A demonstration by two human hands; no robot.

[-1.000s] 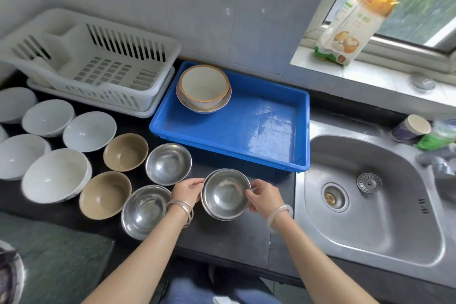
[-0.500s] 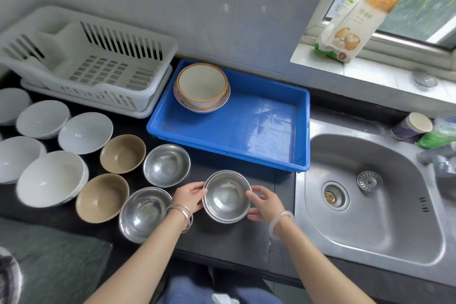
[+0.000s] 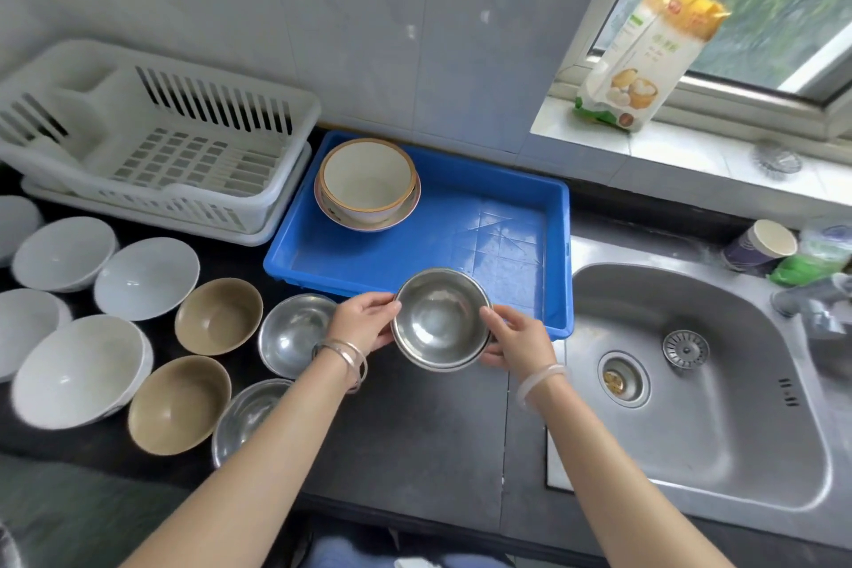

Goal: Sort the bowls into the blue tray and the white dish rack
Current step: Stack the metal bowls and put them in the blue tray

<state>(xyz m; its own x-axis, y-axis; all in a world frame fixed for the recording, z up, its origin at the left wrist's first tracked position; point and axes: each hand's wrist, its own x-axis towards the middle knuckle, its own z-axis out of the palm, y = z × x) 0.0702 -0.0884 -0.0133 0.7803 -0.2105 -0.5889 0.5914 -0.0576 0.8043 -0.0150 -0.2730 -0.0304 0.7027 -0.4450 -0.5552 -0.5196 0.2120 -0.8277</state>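
My left hand [image 3: 364, 325] and my right hand [image 3: 518, 337] grip a stack of steel bowls [image 3: 440, 321] by its rim, raised over the front edge of the blue tray [image 3: 488, 244]. A cream bowl [image 3: 366, 180] sits on a plate in the tray's back left corner. The white dish rack [image 3: 152, 143] stands left of the tray with no bowls in it. On the dark counter to the left lie two more steel bowls [image 3: 292, 332], two tan bowls [image 3: 219, 314] and several white bowls [image 3: 145, 277].
A steel sink [image 3: 691, 383] lies to the right, with a paper cup [image 3: 760, 244] and green item behind it. A food packet [image 3: 645, 60] leans on the windowsill. Tiled wall runs behind the rack and tray.
Both hands have lifted the steel bowls off the counter and carried them forward to the tray's front edge.
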